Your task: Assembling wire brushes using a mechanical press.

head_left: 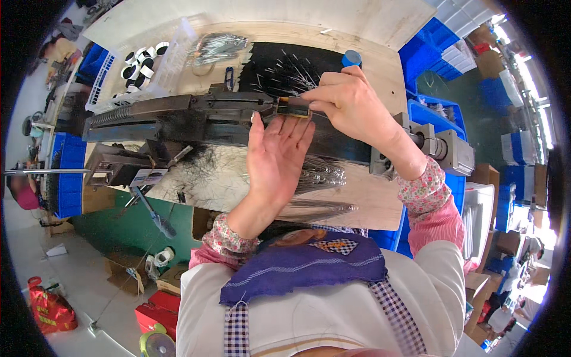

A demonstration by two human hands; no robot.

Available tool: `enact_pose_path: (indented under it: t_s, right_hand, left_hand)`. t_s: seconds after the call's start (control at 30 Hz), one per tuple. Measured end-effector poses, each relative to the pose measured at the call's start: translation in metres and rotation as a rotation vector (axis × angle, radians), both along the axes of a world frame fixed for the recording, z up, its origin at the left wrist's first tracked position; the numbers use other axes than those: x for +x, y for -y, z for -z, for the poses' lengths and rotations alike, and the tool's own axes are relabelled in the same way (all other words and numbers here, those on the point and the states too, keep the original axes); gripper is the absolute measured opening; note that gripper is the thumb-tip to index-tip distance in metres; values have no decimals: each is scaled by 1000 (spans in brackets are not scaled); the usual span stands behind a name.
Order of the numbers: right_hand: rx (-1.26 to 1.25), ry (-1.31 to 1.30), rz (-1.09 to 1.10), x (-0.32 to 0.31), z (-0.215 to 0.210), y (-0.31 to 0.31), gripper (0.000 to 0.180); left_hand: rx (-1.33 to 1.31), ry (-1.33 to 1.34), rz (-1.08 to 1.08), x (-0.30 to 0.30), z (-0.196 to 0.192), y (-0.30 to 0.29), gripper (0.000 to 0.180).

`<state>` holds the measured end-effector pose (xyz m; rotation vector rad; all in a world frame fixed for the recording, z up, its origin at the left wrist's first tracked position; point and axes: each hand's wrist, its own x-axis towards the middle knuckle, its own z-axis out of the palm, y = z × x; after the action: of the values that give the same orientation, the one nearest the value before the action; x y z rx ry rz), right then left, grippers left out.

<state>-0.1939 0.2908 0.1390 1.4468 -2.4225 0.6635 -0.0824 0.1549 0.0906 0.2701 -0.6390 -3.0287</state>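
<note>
A long dark metal bench machine runs across the wooden table in front of me. At its middle is a small dark block with a brass-coloured edge. My left hand lies palm up with its fingers stretched out, their tips at the near side of this block. From the right, my right hand reaches over, its thumb and fingers pinched together at the block's right end. Whatever sits in that pinch is too small to make out. Behind the hands, thin pale wire pieces are scattered on a black cloth.
Bundles of thin metal wires lie on the near side of the machine. A white plastic crate with black-and-white rolls stands back left. Beside the cloth is a blue round object. Blue bins flank the table's right side.
</note>
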Motion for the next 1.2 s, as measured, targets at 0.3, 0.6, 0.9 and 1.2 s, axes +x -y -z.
enact_pose_path:
  t_s: [0.3,0.6,0.9,1.2]
  right_hand:
    - [-38,-138,-1,7,1,9,13]
    - [110,-89,160,44,-9,16,13]
    - [217,-280,94,36,0,22,11]
    - [379,428,213,129,69,-108,30]
  left_hand:
    - [70,-14,-24,-1,2,1,62]
    - [-21,-42,-20,3,1,4,51]
    - [-83,112,2,-4,-19,6,47]
    - [-35,18,-3,7,21,-30,27]
